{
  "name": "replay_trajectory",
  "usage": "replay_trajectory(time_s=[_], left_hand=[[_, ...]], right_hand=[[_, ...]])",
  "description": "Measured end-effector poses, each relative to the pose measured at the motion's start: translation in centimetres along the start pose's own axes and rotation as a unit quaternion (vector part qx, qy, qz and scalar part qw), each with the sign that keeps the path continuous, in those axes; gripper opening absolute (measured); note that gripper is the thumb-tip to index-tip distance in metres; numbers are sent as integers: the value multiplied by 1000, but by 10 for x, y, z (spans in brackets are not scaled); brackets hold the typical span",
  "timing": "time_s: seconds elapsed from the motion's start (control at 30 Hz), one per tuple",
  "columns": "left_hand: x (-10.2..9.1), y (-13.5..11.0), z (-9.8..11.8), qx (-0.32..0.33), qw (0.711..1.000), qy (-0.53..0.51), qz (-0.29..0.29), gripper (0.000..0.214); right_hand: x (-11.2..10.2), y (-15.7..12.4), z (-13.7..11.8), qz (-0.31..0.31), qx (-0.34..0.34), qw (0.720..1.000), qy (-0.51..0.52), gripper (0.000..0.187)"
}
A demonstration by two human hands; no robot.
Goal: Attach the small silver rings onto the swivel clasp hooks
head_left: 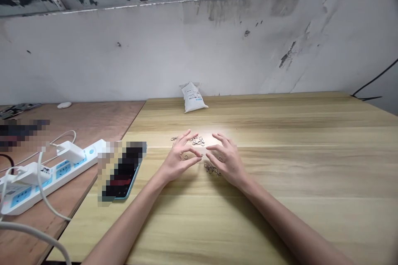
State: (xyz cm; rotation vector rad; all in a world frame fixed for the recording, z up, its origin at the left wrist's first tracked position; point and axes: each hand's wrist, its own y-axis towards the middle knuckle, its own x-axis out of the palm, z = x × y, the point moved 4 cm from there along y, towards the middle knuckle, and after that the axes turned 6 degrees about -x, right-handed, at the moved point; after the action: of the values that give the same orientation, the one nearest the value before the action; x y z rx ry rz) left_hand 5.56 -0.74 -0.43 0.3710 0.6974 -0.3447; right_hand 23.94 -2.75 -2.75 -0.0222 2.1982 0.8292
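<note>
My left hand (180,159) has its thumb and index finger pinched on a small metal piece (202,156), too small to make out fully. A metal ring (186,157) shows through the gap between those fingers. My right hand (228,159) is just to the right, fingers curved and apart, its thumb and index fingertips close to that piece. Another ring (221,159) is visible by the right palm. Below the right thumb lies a pile of metal clasps and rings (210,168). Beyond the hands are several metal clasps with rings (199,141), and one clasp (174,138) lies apart at left.
A white plastic packet with a printed label (193,97) sits near the wall. To the left lies a phone (124,174), partly blurred. A power strip (62,172) with plugs and white cables (43,198) rests on the adjoining brown table (102,120).
</note>
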Motion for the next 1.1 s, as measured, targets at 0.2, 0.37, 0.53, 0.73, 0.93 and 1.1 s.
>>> replay_trajectory(time_s=[0.2, 0.37, 0.53, 0.73, 0.93, 1.1], left_hand=[[0, -1, 5, -22, 997, -72, 14, 8], [6, -2, 10, -28, 994, -104, 5, 5], [10, -3, 11, -14, 993, -115, 23, 5], [9, -3, 6, -32, 992, -117, 41, 7], [6, -1, 2, -59, 982, -181, -13, 17], [7, 0, 2, -42, 986, -154, -50, 13]], right_hand=[[3, 1, -19, -16, -53, 998, -30, 20], [6, 0, -23, -10, -63, 997, -33, 15], [9, -1, -25, -25, -78, 997, -9, 19], [6, 1, -26, -48, -99, 994, 10, 22], [-1, 4, -26, -64, -125, 990, -18, 23], [-2, 4, -28, -86, -138, 986, -32, 26]])
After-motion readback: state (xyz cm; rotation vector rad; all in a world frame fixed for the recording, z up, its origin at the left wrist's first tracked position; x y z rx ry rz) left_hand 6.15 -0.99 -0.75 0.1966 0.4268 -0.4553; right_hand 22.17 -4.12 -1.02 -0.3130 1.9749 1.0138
